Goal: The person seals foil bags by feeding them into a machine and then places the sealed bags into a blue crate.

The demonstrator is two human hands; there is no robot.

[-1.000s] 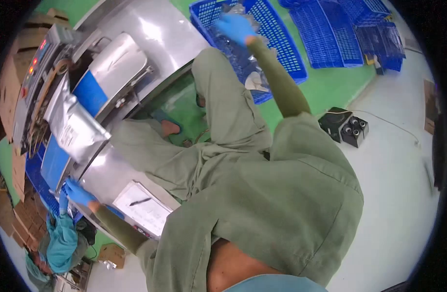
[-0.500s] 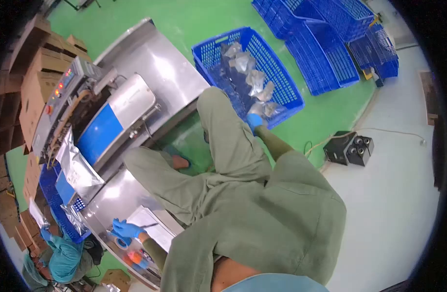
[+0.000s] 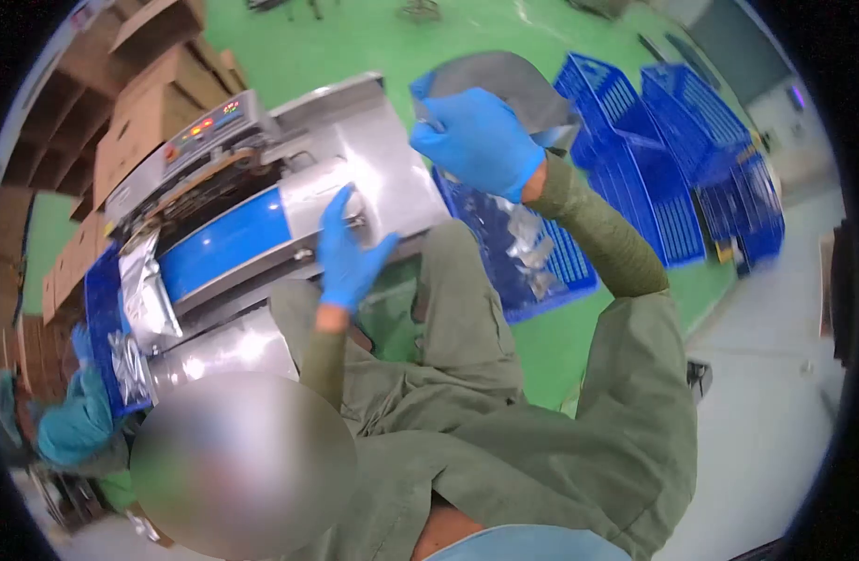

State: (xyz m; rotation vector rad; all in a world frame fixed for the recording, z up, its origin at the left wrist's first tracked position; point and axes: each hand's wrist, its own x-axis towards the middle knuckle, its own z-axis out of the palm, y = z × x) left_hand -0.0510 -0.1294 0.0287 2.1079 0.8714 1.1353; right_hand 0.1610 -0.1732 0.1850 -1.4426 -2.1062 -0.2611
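My right hand [image 3: 481, 140], in a blue glove, is raised above the blue basket with its fingers closed on a grey foil pouch [image 3: 504, 79]. The pouch bulges out past the fingers, and part of it lies behind the hand. My left hand [image 3: 347, 257], gloved in blue too, has its fingers and thumb spread with nothing in it. It hovers in front of the sealing machine's blue conveyor belt [image 3: 228, 245] and metal end. Under my right arm, several silver pouches [image 3: 532, 248] lie in the blue basket [image 3: 574, 266].
A foil pouch [image 3: 149, 290] is at the belt's far left, above another basket [image 3: 102, 309] holding crumpled foil. A co-worker's teal sleeve [image 3: 79, 421] shows beyond. Cardboard boxes [image 3: 153, 122] stand behind the machine; blue baskets [image 3: 668, 201] are grouped at the right.
My right hand has come up out of the basket area with a pouch in it. My left hand has left the papers and tape and moved up toward the belt, fingers spread.
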